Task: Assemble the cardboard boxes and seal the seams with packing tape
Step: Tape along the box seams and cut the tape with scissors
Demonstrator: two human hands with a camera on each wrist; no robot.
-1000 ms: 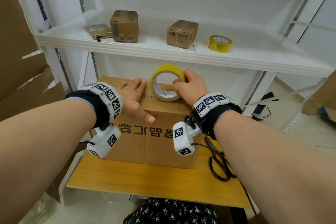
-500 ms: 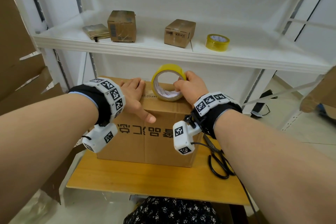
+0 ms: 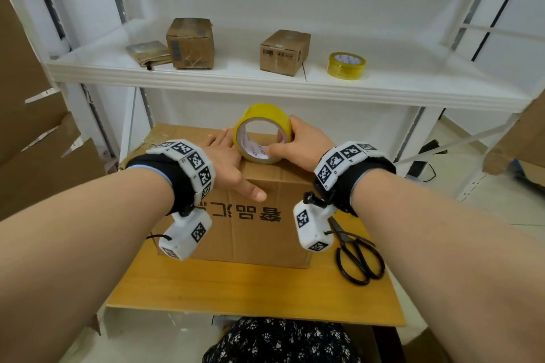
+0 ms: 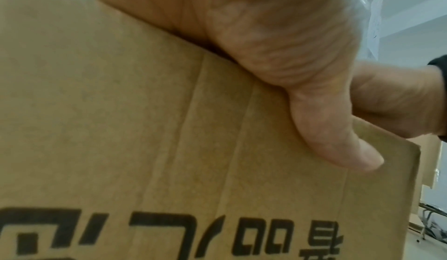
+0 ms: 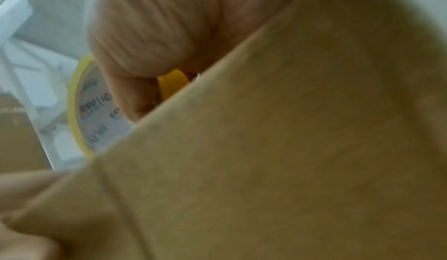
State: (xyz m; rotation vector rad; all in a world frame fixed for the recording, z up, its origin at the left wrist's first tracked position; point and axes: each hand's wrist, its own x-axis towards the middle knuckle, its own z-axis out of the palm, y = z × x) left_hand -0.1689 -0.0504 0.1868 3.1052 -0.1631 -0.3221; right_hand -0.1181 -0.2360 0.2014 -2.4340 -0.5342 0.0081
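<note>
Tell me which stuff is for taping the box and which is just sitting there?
For the job:
- big box, held flat by the left hand
- tape roll, gripped by the right hand
- scissors beside the box, likely for cutting tape

Just lying about, on the shelf:
- two small boxes
- spare tape
- flat packet

the yellow tape roll [image 3: 263, 132] in the right hand [image 3: 306, 147] has come nearer along the top of the cardboard box [image 3: 259, 224], from mid-top to the near edge. the left hand [image 3: 227, 160], flat on the box top, now has the roll right against its fingers, where a gap showed before.
</note>
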